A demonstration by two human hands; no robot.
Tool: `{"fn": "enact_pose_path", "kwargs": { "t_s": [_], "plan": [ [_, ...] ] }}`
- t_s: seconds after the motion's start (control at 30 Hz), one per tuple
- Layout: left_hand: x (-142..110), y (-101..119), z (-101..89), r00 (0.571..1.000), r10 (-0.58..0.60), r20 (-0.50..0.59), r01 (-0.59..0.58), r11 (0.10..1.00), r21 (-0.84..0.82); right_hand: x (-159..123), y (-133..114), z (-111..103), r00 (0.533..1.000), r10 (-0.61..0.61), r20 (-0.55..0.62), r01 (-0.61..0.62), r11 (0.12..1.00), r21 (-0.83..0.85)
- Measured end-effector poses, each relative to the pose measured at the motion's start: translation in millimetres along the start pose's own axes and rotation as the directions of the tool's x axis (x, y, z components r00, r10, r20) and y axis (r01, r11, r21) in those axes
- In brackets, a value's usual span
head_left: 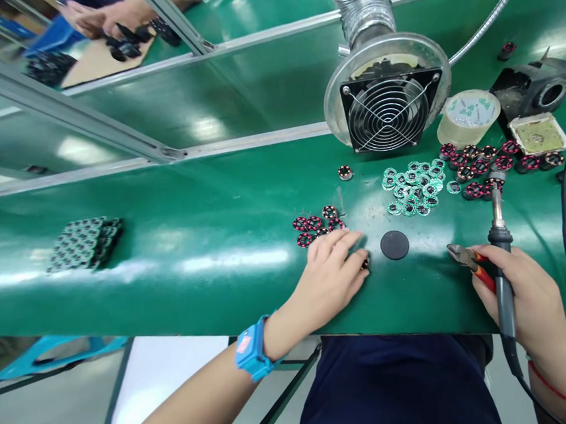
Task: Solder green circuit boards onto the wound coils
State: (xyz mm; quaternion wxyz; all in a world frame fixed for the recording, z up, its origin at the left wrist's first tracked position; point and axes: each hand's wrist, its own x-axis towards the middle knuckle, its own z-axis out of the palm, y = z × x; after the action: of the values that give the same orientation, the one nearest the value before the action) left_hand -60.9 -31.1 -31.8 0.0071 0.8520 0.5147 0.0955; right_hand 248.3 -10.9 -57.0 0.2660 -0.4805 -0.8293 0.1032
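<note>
At the far left of the green bench (pixel 191 301) lay a stack of patterned panels (pixel 77 243); beyond the metal frame, another person's hands (pixel 118 17) were over dark parts. Towards the middle sat a small cluster of wound rings (pixel 314 223), with the left hand (pixel 334 272) against its near edge, fingers bent low over the surface. A partly hidden ring (pixel 365 263) showed by the fingertips; whether they gripped it could not be told. The step in hand looked like picking up or placing that ring, and the next move seemed to call for a sure hold without knocking the cluster. Just right of it lay a black disc (pixel 394 245), with loose round green boards (pixel 416 187) behind, near a fan (pixel 389 113). Furthest right, the right hand (pixel 535 295) had its fingers closed around pliers (pixel 464 257) and a soldering iron (pixel 506 300) together. The iron's tip overlapped a heap of rings (pixel 479 166), which, with a black cable (pixel 565 203) beyond, left it little free room.
</note>
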Motion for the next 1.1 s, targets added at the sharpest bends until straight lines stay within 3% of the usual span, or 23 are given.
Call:
{"fn": "enact_pose_path", "kwargs": {
  "t_s": [0.17, 0.3, 0.37, 0.5, 0.6, 0.67, 0.73, 0.83, 0.9, 0.93, 1.03, 1.1],
  "plan": [
    [7.2, -22.5, -9.8, 0.982, -0.175, -0.067, 0.177, 0.984, 0.026, 1.9, 1.9, 3.8, 1.000, -0.018, -0.022, 0.018, 1.000, -0.023],
    [40.4, -49.0, -23.1, 0.960, -0.264, -0.091, 0.253, 0.961, -0.112, 1.5, 3.8, 7.4, 0.998, -0.036, -0.056, 0.034, 0.999, -0.034],
    [63.2, -69.7, -21.6, 0.949, -0.314, -0.043, 0.299, 0.932, -0.203, 1.1, 4.8, 9.2, 0.997, -0.042, -0.066, 0.039, 0.999, -0.035],
    [102.5, -108.3, -4.8, 0.965, -0.196, 0.171, 0.247, 0.900, -0.359, 1.5, 3.8, 10.8, 0.997, -0.058, -0.047, 0.056, 0.997, -0.048],
    [116.2, -116.3, 1.1, 0.966, -0.162, 0.203, 0.226, 0.910, -0.349, 2.7, 1.4, 11.1, 0.997, -0.056, -0.056, 0.053, 0.997, -0.055],
    [116.8, -108.3, -3.6, 0.966, -0.209, 0.154, 0.254, 0.880, -0.402, 3.2, 1.0, 11.6, 0.996, -0.064, -0.069, 0.061, 0.997, -0.050],
    [112.2, -90.8, -12.9, 0.958, -0.255, 0.132, 0.283, 0.755, -0.591, 3.1, 1.6, 12.3, 0.995, -0.069, -0.077, 0.066, 0.997, -0.038],
    [99.4, -53.5, -25.6, 0.948, -0.209, 0.239, 0.298, 0.331, -0.895, 1.8, -1.2, 12.4, 0.995, -0.028, -0.099, 0.029, 1.000, 0.008],
    [89.8, -27.7, -29.0, 0.945, -0.101, 0.311, 0.325, 0.187, -0.927, 2.0, -10.3, 10.5, 0.989, 0.072, -0.127, -0.059, 0.993, 0.104],
    [85.3, -16.0, -28.9, 0.946, -0.074, 0.316, 0.325, 0.188, -0.927, 3.0, -17.6, 9.0, 0.979, 0.146, -0.139, -0.119, 0.976, 0.184],
    [74.1, 12.3, -23.9, 0.956, -0.089, 0.281, 0.292, 0.401, -0.868, 11.8, -45.8, 5.3, 0.912, 0.392, -0.116, -0.293, 0.824, 0.484],
    [68.3, 25.7, -19.3, 0.960, -0.098, 0.264, 0.276, 0.510, -0.815, 20.5, -63.3, 5.7, 0.885, 0.464, -0.034, -0.341, 0.697, 0.631]
  ]
}}
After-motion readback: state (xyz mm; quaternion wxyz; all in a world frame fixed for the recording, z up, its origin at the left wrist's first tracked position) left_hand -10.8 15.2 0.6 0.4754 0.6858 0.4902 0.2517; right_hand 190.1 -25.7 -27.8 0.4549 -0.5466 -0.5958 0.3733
